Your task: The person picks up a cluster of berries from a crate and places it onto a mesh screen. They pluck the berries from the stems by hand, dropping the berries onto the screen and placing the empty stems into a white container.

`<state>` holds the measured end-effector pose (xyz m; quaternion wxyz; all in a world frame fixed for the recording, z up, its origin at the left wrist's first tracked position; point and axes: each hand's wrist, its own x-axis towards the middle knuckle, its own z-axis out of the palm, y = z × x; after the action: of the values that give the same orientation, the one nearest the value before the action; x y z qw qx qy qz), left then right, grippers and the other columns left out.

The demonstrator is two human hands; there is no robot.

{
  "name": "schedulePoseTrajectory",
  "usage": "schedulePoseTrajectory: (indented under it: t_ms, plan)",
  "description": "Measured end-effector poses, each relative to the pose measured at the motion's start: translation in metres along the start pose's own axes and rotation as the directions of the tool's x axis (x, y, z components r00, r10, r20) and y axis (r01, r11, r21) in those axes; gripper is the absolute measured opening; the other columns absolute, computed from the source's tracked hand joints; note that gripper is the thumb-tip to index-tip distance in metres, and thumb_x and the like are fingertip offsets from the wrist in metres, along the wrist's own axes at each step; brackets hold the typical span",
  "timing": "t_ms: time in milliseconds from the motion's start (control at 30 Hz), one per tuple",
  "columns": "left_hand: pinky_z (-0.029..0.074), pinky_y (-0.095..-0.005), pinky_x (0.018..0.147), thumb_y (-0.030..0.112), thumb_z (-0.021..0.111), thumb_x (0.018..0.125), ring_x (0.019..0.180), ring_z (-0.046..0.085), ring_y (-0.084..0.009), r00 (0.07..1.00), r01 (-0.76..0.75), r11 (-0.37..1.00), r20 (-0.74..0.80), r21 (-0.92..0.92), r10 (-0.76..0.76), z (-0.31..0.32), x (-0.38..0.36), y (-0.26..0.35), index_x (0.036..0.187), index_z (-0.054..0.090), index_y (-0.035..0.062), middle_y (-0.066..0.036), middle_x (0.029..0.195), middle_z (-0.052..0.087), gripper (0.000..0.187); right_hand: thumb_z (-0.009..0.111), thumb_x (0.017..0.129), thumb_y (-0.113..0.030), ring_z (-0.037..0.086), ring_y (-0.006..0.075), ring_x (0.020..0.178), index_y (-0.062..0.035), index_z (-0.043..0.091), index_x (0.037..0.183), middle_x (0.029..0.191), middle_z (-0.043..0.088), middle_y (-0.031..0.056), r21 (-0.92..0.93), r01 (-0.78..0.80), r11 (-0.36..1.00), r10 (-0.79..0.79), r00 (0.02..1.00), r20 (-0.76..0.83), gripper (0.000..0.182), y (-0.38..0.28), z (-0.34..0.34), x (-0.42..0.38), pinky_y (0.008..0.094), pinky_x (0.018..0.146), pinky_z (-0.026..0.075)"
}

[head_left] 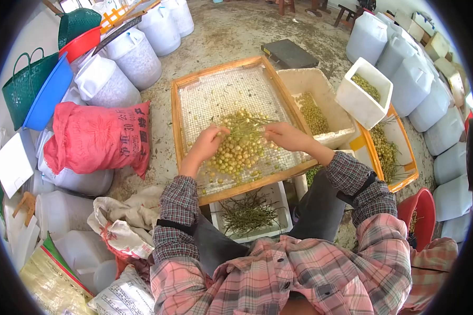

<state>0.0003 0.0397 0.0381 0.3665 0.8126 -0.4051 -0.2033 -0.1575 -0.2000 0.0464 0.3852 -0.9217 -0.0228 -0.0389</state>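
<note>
A heap of small round yellow-green fruits [234, 155] lies on a wire-mesh screen [210, 94] with a wooden frame. Thin green fruit stems [247, 126] spread across the top of the heap. At its left side, my left hand [207, 143] is closed, with thumb and fingers pinched near the stems. From the right, my right hand [288, 136] is closed on the ends of several stems. The fingertips of both hands are partly hidden. Below the screen's near edge, a white box [282, 207] holds bare twigs [247, 214].
A foam box [341, 123] with loose fruits adjoins the screen; a smaller white box [360, 107] and an orange-edged crate [404, 181] also hold fruits. A red sack [97, 134] sits at left. White jugs [134, 58] line both sides. A black flat case [290, 52] lies behind.
</note>
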Motion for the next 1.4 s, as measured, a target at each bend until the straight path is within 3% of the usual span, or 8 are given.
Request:
schedulePoseTrajectory:
  t_ms: [100, 233, 400, 500, 800, 1000, 1100, 1400]
  plan:
    - [0.052, -0.0272, 0.071, 0.008, 0.05, 0.094, 0.069, 0.059, -0.0132, 0.964, 0.26, 0.948, 0.108, -0.185, -0.243, -0.023, -0.006, -0.003, 0.114, 0.062, 0.0063, -0.01, 0.118, 0.059, 0.023, 0.05, 0.093, -0.022, 0.051, 0.0204, 0.061, -0.0013, 0.053, 0.082, 0.066, 0.052, 0.0092, 0.096, -0.183, 0.978, 0.182, 0.983, 0.019, 0.024, 0.005, -0.025, -0.015, 0.0374, 0.059, 0.043]
    - [0.054, -0.0266, 0.067, 0.014, 0.056, 0.093, 0.074, 0.061, -0.0147, 0.984, 0.175, 0.934, 0.041, -0.311, -0.171, -0.002, 0.001, 0.015, 0.115, 0.059, 0.0038, -0.011, 0.11, 0.059, 0.025, 0.048, 0.097, -0.021, 0.03, 0.0066, 0.04, -0.0065, 0.052, 0.082, 0.053, 0.039, -0.0037, 0.544, -0.404, 0.736, 0.349, 0.914, 0.207, 0.021, 0.0, -0.031, -0.012, 0.0249, 0.037, 0.026]
    - [0.052, -0.0298, 0.069, 0.032, 0.058, 0.094, 0.074, 0.058, -0.0155, 0.966, 0.162, 0.337, 0.078, -0.927, -0.248, 0.047, 0.014, 0.037, 0.107, 0.058, 0.0017, -0.008, 0.091, 0.055, 0.033, 0.047, 0.099, -0.021, 0.025, 0.0047, 0.039, -0.0099, 0.049, 0.081, 0.05, 0.033, -0.0064, 0.772, -0.365, 0.521, 0.208, 0.931, 0.3, 0.022, -0.021, -0.023, -0.001, 0.0234, 0.034, 0.02]
    - [0.05, -0.029, 0.069, 0.048, 0.05, 0.095, 0.074, 0.055, -0.014, 0.958, 0.121, 0.127, 0.082, -0.985, -0.273, 0.06, 0.011, 0.064, 0.098, 0.055, 0.004, -0.005, 0.086, 0.053, 0.044, 0.046, 0.1, -0.022, 0.025, 0.0059, 0.038, -0.0111, 0.045, 0.075, 0.048, 0.031, -0.0061, 0.8, -0.404, 0.443, 0.235, 0.914, 0.332, 0.027, -0.037, -0.01, 0.01, 0.0243, 0.034, 0.019]
    - [0.029, -0.026, 0.039, 0.046, 0.05, 0.096, 0.044, 0.031, -0.0098, 0.842, 0.026, 0.215, -0.095, -0.976, -0.531, 0.063, 0.024, 0.029, 0.08, 0.048, 0.0103, 0.002, 0.057, 0.035, 0.04, 0.047, 0.099, -0.022, 0.026, 0.0063, 0.039, -0.0094, 0.047, 0.076, 0.05, 0.034, -0.0044, 0.774, -0.411, 0.482, 0.262, 0.91, 0.321, 0.026, -0.034, 0.016, 0.022, 0.0252, 0.036, 0.021]
    - [0.029, -0.0274, 0.04, 0.039, 0.059, 0.094, 0.045, 0.028, -0.0089, 0.767, 0.058, 0.53, -0.302, -0.846, -0.566, 0.054, 0.019, 0.026, 0.078, 0.05, 0.0084, 0.002, 0.056, 0.031, 0.036, 0.049, 0.098, -0.022, 0.028, 0.0058, 0.039, -0.0054, 0.053, 0.082, 0.05, 0.036, -0.004, 0.602, -0.307, 0.738, 0.289, 0.949, 0.129, 0.023, -0.043, 0.037, 0.014, 0.0258, 0.035, 0.022]
    - [0.03, -0.0279, 0.042, 0.037, 0.059, 0.094, 0.046, 0.027, -0.0085, 0.693, 0.148, 0.512, -0.281, -0.846, -0.664, 0.05, 0.019, 0.028, 0.078, 0.05, 0.0072, 0.003, 0.055, 0.029, 0.035, 0.049, 0.097, -0.022, 0.027, 0.0064, 0.037, -0.0055, 0.052, 0.083, 0.049, 0.035, -0.0051, 0.637, -0.332, 0.695, 0.318, 0.937, 0.142, 0.022, -0.052, 0.03, 0.007, 0.0259, 0.035, 0.022]
    - [0.06, -0.0319, 0.083, 0.015, 0.059, 0.093, 0.093, 0.06, -0.0171, 0.957, 0.009, 0.602, -0.169, -0.799, -0.238, 0.031, -0.003, 0.023, 0.124, 0.053, -0.0011, -0.011, 0.112, 0.053, 0.035, 0.043, 0.1, -0.023, 0.024, 0.0074, 0.04, -0.006, 0.048, 0.086, 0.05, 0.029, -0.0046, 0.88, -0.358, 0.314, 0.258, 0.924, 0.284, 0.023, -0.04, 0.002, 0.003, 0.025, 0.036, 0.02]
